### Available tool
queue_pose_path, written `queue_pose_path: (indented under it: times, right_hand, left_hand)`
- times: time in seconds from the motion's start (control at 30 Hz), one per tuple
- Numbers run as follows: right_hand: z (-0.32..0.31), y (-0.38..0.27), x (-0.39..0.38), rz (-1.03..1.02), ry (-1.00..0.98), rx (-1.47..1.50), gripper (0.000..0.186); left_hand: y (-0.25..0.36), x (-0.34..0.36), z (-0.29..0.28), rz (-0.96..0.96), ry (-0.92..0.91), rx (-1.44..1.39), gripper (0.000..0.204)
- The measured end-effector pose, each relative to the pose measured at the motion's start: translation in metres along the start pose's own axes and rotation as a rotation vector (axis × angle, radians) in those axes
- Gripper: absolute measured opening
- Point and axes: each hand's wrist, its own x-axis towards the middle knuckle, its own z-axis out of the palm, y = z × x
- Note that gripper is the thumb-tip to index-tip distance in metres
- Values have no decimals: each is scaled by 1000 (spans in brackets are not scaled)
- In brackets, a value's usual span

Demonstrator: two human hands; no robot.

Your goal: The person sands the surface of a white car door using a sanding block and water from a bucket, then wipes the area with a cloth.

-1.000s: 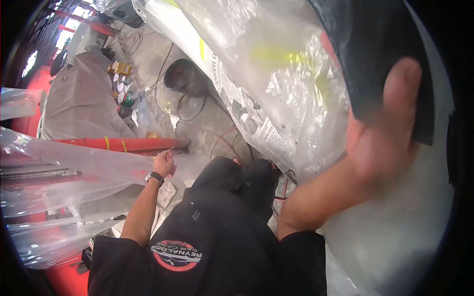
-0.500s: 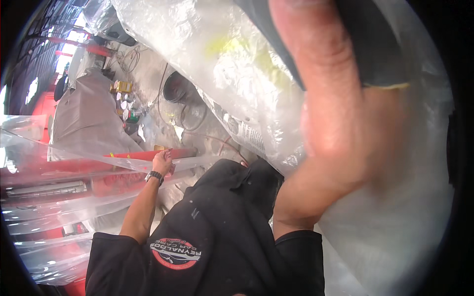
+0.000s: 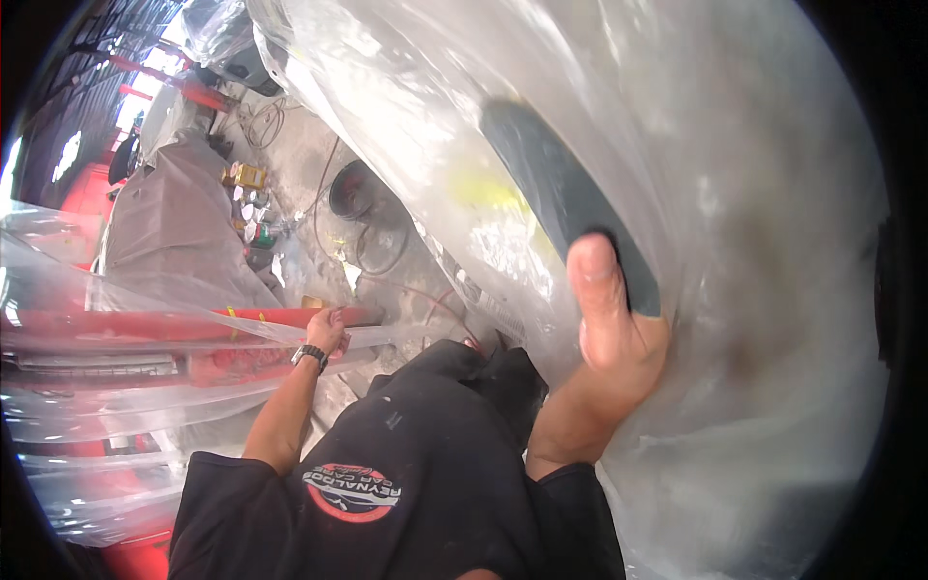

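Observation:
My right hand [image 3: 619, 329] grips the near end of a long, flat, dark grey block with a rounded far end [image 3: 565, 184], like a sanding block. My thumb lies along it, and the other fingers are hidden. Wrinkled translucent plastic sheeting [image 3: 387, 106] surrounds the block; I cannot tell whether a fold covers part of it. A yellow-green patch [image 3: 488, 186] shows beside the block. Lower on the left, my left hand [image 3: 327, 331], with a watch [image 3: 309, 357] at its wrist, has its fingers curled at the edge of another clear plastic sheet [image 3: 261, 329].
Under the left sheet lies a long red painted part [image 3: 145, 329]. Beyond it stands something draped in a grey cover [image 3: 179, 222]. A dark bucket [image 3: 354, 189], a hose [image 3: 387, 253] and several cans, one yellow [image 3: 249, 176], are on the floor.
My right hand has come down and away from the camera with the grey block, so more of the block shows. My left hand stays at the plastic edge, slightly further right and lower.

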Motion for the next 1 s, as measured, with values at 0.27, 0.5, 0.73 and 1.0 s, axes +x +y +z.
queue_pose_path:
  times: [0.27,0.5,0.73,1.0]
  right_hand:
    - [12,-27,3,126,-161,-81,50]
    - [0,-20,-5,157,-343,-402,55]
    - [93,-22,-27,94,-367,-508,54]
    - [311,85,10,714,-368,-676,47]
  left_hand:
    - [-69,49,16,-299,129,-871,26]
    - [-56,121,-8,-570,120,-1664,34]
    - [-148,219,-54,-443,-55,-2021,48]
    - [-184,314,-122,-324,253,-2391,48]
